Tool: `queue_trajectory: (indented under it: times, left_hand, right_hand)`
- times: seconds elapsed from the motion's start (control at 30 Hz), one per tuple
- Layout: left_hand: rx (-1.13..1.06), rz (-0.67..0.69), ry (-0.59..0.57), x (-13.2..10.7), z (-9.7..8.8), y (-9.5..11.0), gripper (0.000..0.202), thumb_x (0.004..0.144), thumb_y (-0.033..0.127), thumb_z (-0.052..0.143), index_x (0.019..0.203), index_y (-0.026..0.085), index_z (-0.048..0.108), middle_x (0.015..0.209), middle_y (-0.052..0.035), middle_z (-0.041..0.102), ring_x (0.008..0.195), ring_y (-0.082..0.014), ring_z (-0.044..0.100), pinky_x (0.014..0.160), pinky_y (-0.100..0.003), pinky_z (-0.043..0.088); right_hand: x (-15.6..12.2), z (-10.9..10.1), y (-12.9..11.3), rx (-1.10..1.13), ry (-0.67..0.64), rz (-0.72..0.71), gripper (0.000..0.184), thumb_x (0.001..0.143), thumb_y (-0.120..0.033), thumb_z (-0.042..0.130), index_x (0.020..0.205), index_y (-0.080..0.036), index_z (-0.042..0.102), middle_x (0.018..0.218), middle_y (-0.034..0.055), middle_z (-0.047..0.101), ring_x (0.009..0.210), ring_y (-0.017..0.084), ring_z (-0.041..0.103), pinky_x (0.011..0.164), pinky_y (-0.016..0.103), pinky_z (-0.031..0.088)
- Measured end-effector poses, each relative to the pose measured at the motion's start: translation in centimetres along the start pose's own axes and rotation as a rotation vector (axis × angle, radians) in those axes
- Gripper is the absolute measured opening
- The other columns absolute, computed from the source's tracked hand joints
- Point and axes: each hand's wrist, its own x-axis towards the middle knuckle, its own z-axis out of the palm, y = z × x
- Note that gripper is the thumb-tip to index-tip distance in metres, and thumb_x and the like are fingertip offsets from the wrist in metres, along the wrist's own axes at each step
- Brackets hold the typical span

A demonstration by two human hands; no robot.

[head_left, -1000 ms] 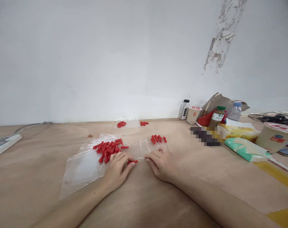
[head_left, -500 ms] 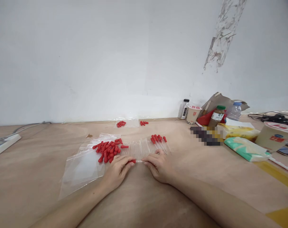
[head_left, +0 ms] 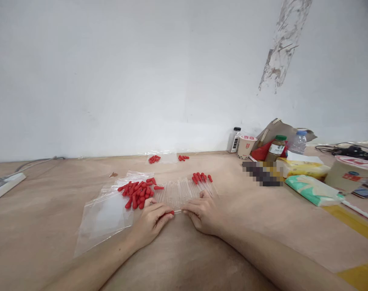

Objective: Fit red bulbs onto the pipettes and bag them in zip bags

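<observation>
My left hand (head_left: pixel 152 221) pinches a red rubber bulb (head_left: pixel 172 212), most of it covered by the fingers. Between the hands a thin clear glass dropper tube (head_left: pixel 177 211) meets the bulb; its other end is under the fingers of my right hand (head_left: pixel 204 214), which are closed on it. How deep the tube sits in the bulb I cannot tell. Just beyond the hands lies a row of bare glass tubes (head_left: pixel 174 190). At its right end, several tubes carry red bulbs (head_left: pixel 202 177). A heap of loose red bulbs (head_left: pixel 138 192) lies left of the row.
Clear zip bags (head_left: pixel 102 220) lie under and left of the heap. Small groups of red bulbs (head_left: pixel 154 159) rest near the wall. To the right stand a cup (head_left: pixel 247 147), bottles, tissue packs (head_left: pixel 314 190) and a large tub (head_left: pixel 350 176). A power strip (head_left: pixel 8 188) is far left.
Both hands have come slightly nearer to me with the bulb and tube. Less of the red bulb shows between the left fingers, and the tube now slants a little.
</observation>
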Motion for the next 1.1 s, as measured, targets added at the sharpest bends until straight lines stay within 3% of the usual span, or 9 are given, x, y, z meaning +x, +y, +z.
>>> queue_trajectory:
  times: [0.23,0.67,0.87,0.97,1.1]
  left_hand:
    - [0.025,0.067,0.005,0.0,0.1,0.1,0.015,0.088,0.025,0.044,0.087,0.02,0.058,0.073,0.0018,0.063,0.064,-0.012,0.056,0.083,-0.034,0.03]
    - [0.056,0.135,-0.021,0.0,0.2,-0.4,0.013,0.089,0.023,0.043,0.092,0.02,0.056,0.077,-0.0007,0.063,0.069,-0.0136,0.055,0.087,-0.037,0.028]
    - [0.151,0.101,0.106,0.0,-0.6,-0.5,0.015,0.086,0.023,0.049,0.1,0.023,0.055,0.087,-0.0017,0.065,0.08,-0.0167,0.056,0.085,-0.037,0.028]
    - [0.251,-0.018,0.186,-0.2,-0.7,-1.1,0.027,0.084,0.027,0.051,0.11,0.022,0.05,0.099,-0.0059,0.062,0.093,-0.0214,0.052,0.084,-0.039,0.028]
    - [0.314,-0.149,0.162,-0.4,-0.7,-2.1,0.022,0.081,0.028,0.052,0.103,0.024,0.054,0.102,-0.006,0.059,0.097,-0.0243,0.05,0.083,-0.041,0.028]
  right_hand:
    - [-0.1,0.3,-0.5,0.012,-0.008,0.003,0.019,0.083,-0.016,0.045,0.084,-0.021,0.063,0.07,-0.0013,0.067,0.059,0.01,0.052,0.066,0.029,0.022]
    - [0.4,0.3,-1.3,0.088,-0.079,0.039,0.019,0.082,-0.014,0.044,0.084,-0.019,0.062,0.073,0.0,0.067,0.061,0.011,0.052,0.067,0.029,0.025]
    - [1.8,-1.8,-1.4,-0.08,-0.184,0.038,0.019,0.083,-0.023,0.047,0.076,-0.018,0.064,0.075,0.0035,0.066,0.074,0.015,0.053,0.07,0.029,0.028]
    - [2.5,-3.0,1.1,-0.083,-0.109,0.231,0.021,0.082,-0.024,0.046,0.073,-0.019,0.065,0.077,0.0043,0.065,0.078,0.015,0.054,0.072,0.028,0.031]
    - [2.1,-4.0,6.8,-0.016,0.022,0.84,0.024,0.079,-0.032,0.046,0.073,-0.018,0.065,0.073,0.0041,0.066,0.066,0.014,0.058,0.057,0.022,0.034]
